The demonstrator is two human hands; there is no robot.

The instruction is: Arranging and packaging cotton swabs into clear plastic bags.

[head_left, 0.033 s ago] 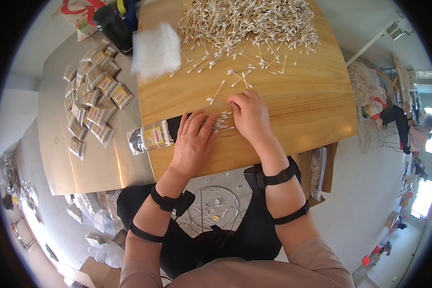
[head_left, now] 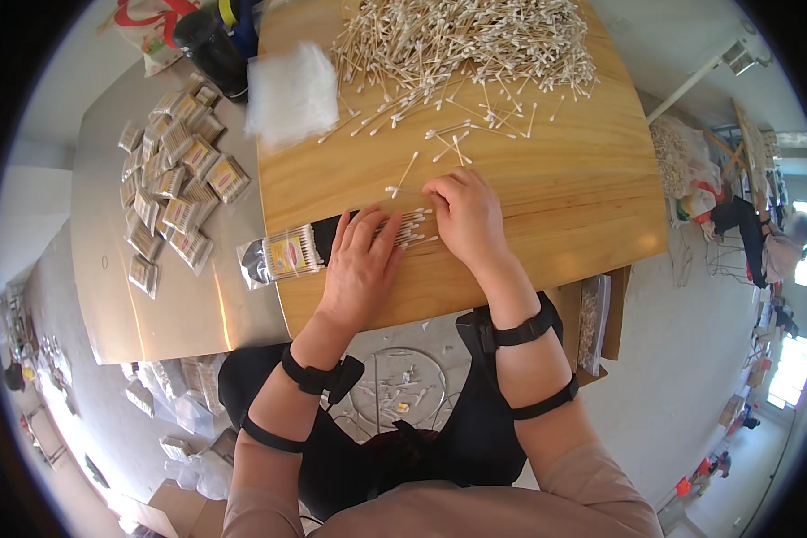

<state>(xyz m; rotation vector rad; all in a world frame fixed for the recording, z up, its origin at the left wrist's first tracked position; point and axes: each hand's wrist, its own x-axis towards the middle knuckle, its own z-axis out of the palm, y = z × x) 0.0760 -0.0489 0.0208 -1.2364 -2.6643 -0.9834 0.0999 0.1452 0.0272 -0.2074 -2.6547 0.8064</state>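
Observation:
My left hand (head_left: 360,260) lies flat with fingers stretched out over a row of cotton swabs (head_left: 414,228), whose white tips show past its fingers. Under and beside it is a black flat strip (head_left: 325,235). This strip runs into a clear plastic packet (head_left: 287,255) with a yellow label and swabs inside, at the table's left edge. To the right, my right hand (head_left: 466,215) is closed in a pinch; a thin swab stick (head_left: 410,191) seems to run into its fingertips. Just beyond it lies a loose swab (head_left: 407,170).
A large heap of cotton swabs (head_left: 475,45) covers the far side of the wooden table (head_left: 565,188). Clear plastic bags (head_left: 291,94) lie stacked at its far left. Filled swab packets (head_left: 184,170) are piled on the metal table (head_left: 108,296), near a black cup (head_left: 211,54).

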